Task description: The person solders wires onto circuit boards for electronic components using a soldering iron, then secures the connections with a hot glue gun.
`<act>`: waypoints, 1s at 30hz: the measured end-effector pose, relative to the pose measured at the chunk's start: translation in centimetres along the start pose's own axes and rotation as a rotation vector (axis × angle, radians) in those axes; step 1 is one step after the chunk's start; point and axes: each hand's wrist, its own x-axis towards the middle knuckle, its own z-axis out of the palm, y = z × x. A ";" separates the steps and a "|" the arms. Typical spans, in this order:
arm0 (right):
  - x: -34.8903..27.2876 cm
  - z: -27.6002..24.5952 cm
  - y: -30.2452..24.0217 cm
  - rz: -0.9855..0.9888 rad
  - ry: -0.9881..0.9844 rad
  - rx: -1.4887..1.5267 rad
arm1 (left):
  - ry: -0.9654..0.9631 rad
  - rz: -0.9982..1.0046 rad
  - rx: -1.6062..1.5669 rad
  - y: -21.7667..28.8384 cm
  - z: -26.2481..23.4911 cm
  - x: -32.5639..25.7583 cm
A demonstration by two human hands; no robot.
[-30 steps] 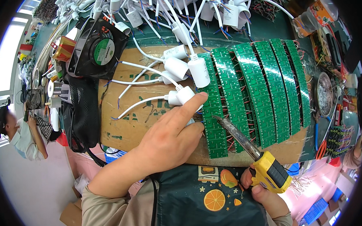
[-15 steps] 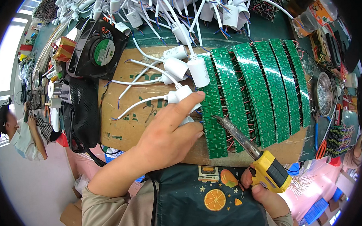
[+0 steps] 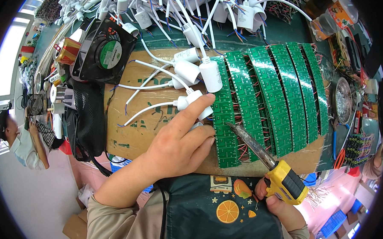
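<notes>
My left hand point(image 3: 175, 143) lies over the left edge of the nearest green circuit board strip point(image 3: 225, 135). Its fingers are bent around a white lamp socket, mostly hidden, with a small white part point(image 3: 197, 125) showing between index and middle finger. Several white sockets with cables point(image 3: 186, 70) lie just beyond it. Another socket point(image 3: 211, 76) rests against the strip's upper part. In my right hand point(image 3: 280, 203) is a yellow and black soldering iron point(image 3: 287, 183), its tip point(image 3: 229, 124) over the first strip. Part of the right hand is hidden behind the handle.
More strips point(image 3: 280, 98) lie in a row on the brown cardboard point(image 3: 128, 139). A black fan point(image 3: 105, 52) and a can point(image 3: 68, 51) stand at the left, a pile of white sockets point(image 3: 144, 19) at the back. A round metal dish point(image 3: 342, 99) and tools lie right. Another person point(image 3: 23, 144) sits far left.
Almost nothing differs. My left hand has shifted very slightly left and down, and the whole picture has moved a few pixels. The soldering iron tip stays over the first strip.
</notes>
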 end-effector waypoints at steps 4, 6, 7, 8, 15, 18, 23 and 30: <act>-0.1 -0.2 0.1 -0.002 0.010 -0.048 | -0.045 -0.004 -0.038 0.0 -0.4 0.2; -0.2 -0.4 0.2 -0.009 0.025 -0.068 | -0.055 -0.006 -0.041 -0.1 -0.5 0.2; -0.2 -0.6 0.4 -0.027 0.013 -0.091 | -0.061 0.007 -0.046 -0.2 -0.5 0.2; -0.2 -0.8 0.5 -0.045 0.002 -0.115 | -0.067 0.020 -0.050 -0.3 -0.5 0.1; -0.2 -0.6 0.2 0.003 0.003 -0.104 | -0.015 0.042 -0.034 -0.6 0.1 -0.1; 0.0 -0.1 0.0 0.031 0.005 -0.029 | 0.048 0.050 -0.025 -0.7 0.6 -0.3; 0.2 0.2 -0.4 0.057 0.027 -0.035 | 0.102 0.090 0.005 -0.8 0.8 0.0; 0.1 0.6 -0.5 0.068 0.049 -0.032 | 0.082 0.090 0.056 -1.0 0.9 -0.3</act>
